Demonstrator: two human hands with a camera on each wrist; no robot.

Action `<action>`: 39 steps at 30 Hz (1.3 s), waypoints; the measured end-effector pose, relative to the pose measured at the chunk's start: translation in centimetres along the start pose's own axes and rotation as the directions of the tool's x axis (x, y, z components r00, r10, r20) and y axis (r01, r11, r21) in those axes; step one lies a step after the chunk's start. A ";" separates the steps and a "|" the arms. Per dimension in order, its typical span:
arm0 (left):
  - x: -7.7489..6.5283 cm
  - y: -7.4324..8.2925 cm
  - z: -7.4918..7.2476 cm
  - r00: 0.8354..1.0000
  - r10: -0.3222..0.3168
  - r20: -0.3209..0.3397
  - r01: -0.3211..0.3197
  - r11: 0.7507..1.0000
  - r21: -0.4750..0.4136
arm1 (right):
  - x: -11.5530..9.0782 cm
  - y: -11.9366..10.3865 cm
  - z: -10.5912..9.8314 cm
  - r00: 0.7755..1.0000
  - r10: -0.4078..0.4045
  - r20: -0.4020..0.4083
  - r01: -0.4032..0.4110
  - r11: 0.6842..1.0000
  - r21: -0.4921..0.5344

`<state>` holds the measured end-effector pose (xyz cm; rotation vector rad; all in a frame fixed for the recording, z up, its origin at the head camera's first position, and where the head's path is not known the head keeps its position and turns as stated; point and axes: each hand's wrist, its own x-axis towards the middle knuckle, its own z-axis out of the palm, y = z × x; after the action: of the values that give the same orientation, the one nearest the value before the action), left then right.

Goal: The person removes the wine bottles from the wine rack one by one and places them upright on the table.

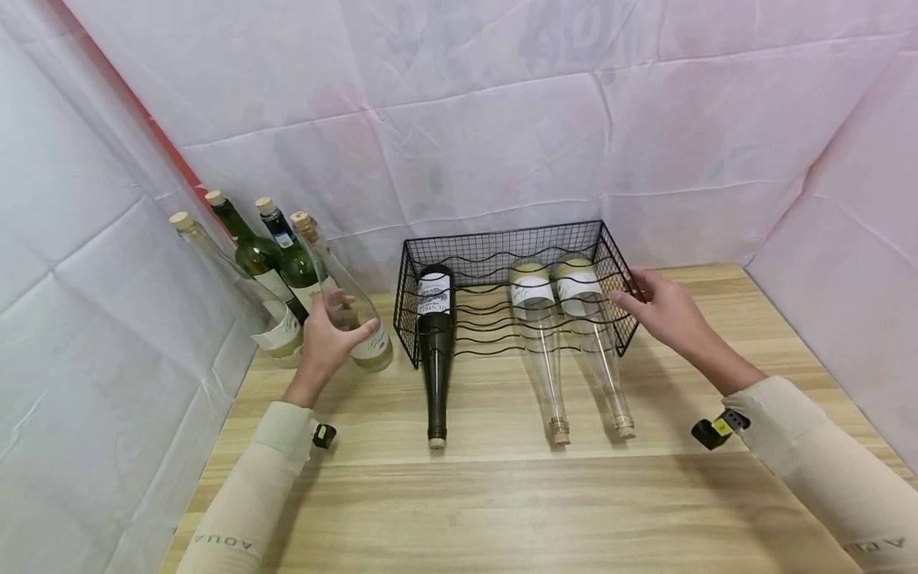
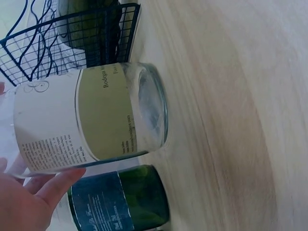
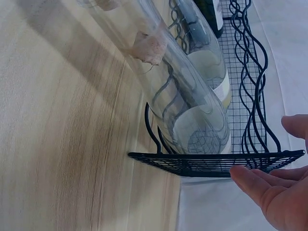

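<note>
My left hand [image 1: 326, 339] grips a clear glass wine bottle [image 1: 373, 351] round its body, thumb at the front. The bottle is corked and upright with a slight tilt; the left wrist view shows its white and olive label [image 2: 103, 110], with its base close over the table. My right hand [image 1: 663, 311] holds the right side panel of a black wire wine rack [image 1: 502, 239]. Its thumb [image 3: 294, 126] reaches over the top edge and its fingers [image 3: 250, 180] lie against the outer mesh [image 3: 192, 163].
In the rack lie a dark bottle [image 1: 433, 343] at left and two clear bottles [image 1: 534, 319] at right, corked necks toward me. Left of my left hand stand two green bottles [image 1: 253, 255] and another clear bottle [image 1: 276, 319]. White sheets [image 1: 488, 143] enclose the wooden table [image 1: 502, 510].
</note>
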<state>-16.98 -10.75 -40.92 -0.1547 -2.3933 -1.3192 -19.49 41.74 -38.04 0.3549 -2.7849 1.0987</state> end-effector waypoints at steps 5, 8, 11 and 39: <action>0.1 0.2 -0.6 0.997 -0.046 0.068 0.050 0.997 -0.052 | 0.2 0.2 0.1 1.000 -0.008 -0.009 0.008 1.000 -0.020; -0.1 1.2 -0.8 0.993 -0.066 0.098 0.071 0.996 -0.055 | 0.2 0.4 0.1 1.000 -0.011 -0.012 0.011 1.000 -0.029; -0.4 2.7 -1.0 0.990 -0.070 0.120 0.076 0.996 -0.047 | 0.2 0.7 0.1 1.000 -0.011 -0.018 0.011 0.999 -0.036; -2.0 1.8 -2.6 0.994 0.065 -0.084 -0.057 0.994 0.088 | 0.7 0.0 0.6 0.998 -0.016 0.059 0.026 0.984 -0.176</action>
<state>-13.87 -11.73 -39.03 -0.1424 -2.3486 -1.1696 -20.18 41.19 -38.35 0.3997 -2.8935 0.8403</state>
